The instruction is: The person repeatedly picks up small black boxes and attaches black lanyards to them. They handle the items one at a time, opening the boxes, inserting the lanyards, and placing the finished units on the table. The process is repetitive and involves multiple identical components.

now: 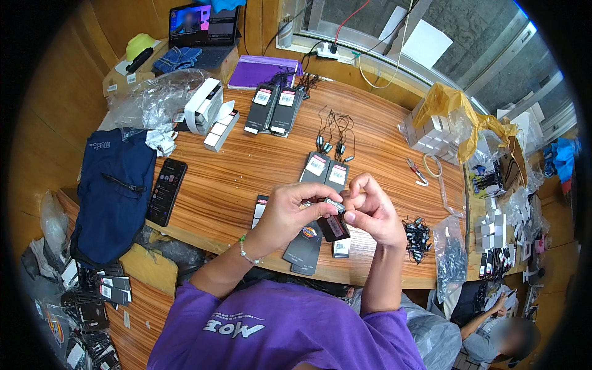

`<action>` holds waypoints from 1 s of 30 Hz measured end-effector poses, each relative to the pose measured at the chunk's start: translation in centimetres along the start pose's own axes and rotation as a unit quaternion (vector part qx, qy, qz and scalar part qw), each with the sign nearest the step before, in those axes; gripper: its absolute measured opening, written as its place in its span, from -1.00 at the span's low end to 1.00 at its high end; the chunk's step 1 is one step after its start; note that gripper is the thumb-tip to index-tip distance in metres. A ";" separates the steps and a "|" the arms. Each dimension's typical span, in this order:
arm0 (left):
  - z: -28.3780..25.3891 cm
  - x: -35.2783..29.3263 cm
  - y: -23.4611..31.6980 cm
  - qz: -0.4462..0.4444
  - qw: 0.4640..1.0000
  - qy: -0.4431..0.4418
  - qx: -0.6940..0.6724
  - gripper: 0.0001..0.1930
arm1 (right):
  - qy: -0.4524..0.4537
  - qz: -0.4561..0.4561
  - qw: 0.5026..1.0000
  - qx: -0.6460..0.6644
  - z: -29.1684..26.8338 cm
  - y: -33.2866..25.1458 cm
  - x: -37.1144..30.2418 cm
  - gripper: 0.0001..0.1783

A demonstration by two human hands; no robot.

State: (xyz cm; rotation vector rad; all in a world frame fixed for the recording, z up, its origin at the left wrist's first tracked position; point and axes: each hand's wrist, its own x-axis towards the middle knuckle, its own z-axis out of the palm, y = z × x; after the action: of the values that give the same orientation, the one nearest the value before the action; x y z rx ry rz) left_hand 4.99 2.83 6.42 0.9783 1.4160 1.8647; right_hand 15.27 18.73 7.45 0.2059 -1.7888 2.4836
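My left hand and my right hand meet above the near part of the table. Thumb and fingers of both pinch a small dark plastic string seal with pale lettering. Just below it is a dark hang tag; whether the two are joined I cannot tell. Under my hands lie more dark hang tags, one with a round coloured logo. Beyond my fingers rest two stacks of tags with white labels, their black strings and seals spread away from me. To the right sits a pile of black string seals.
Further tag stacks lie farther back, near a purple folder and a laptop. At left are a phone and navy garment. Snips and white boxes stand right; a co-worker sits lower right.
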 end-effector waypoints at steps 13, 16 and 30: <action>-0.7 0.3 -0.3 -0.038 0.997 -0.029 -0.066 -0.85 | 0.036 -0.034 0.996 0.069 0.3 1.2 0.3 -0.71; -0.4 0.2 -0.3 -0.027 0.998 -0.020 -0.055 -0.85 | 0.074 -0.037 0.993 0.081 1.1 1.3 0.4 -0.71; 0.7 0.0 -0.8 -0.002 0.993 0.014 -0.117 -0.85 | 0.085 -0.169 0.981 0.052 1.8 3.2 1.2 -0.64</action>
State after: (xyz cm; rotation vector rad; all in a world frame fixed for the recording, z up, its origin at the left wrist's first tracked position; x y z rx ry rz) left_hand 5.61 3.35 5.76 0.8357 1.1796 1.9960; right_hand 13.75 15.94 5.17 0.2684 -1.4240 2.2775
